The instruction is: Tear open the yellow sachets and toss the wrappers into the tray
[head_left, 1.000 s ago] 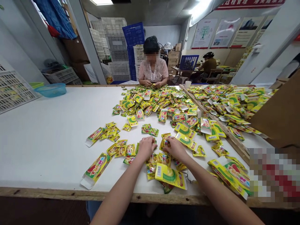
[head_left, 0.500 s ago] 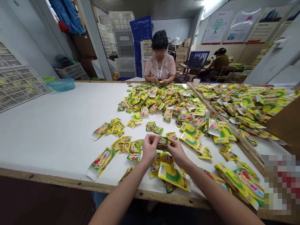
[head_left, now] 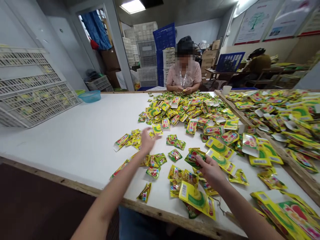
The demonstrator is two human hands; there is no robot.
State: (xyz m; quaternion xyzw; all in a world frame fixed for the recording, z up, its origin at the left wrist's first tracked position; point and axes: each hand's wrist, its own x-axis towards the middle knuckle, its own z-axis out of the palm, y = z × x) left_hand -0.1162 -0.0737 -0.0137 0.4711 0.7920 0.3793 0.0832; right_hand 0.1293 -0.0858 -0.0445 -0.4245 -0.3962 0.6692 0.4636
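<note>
My right hand (head_left: 210, 170) pinches a small yellow-and-green foil sachet (head_left: 194, 158) at its fingertips, just above the white table top (head_left: 75, 133). My left hand (head_left: 147, 140) hangs open, fingers spread, over a small group of loose sachets (head_left: 132, 141). Below my right wrist lies a larger yellow packet with a barcode (head_left: 197, 201). Further sachets lie scattered between my hands, and a big heap of them (head_left: 180, 110) spreads across the table's far half.
A seated person (head_left: 184, 75) sorts at the far end. A wooden rail (head_left: 246, 123) borders a sachet-covered tray on the right. A white plastic crate (head_left: 32, 90) and a blue basin (head_left: 90, 96) stand at the left. Another person (head_left: 257, 63) sits behind, near stacked crates.
My hands have parted: the left has let go and moved left, and the right keeps the sachet. The view has swung so that the table sits further right.
</note>
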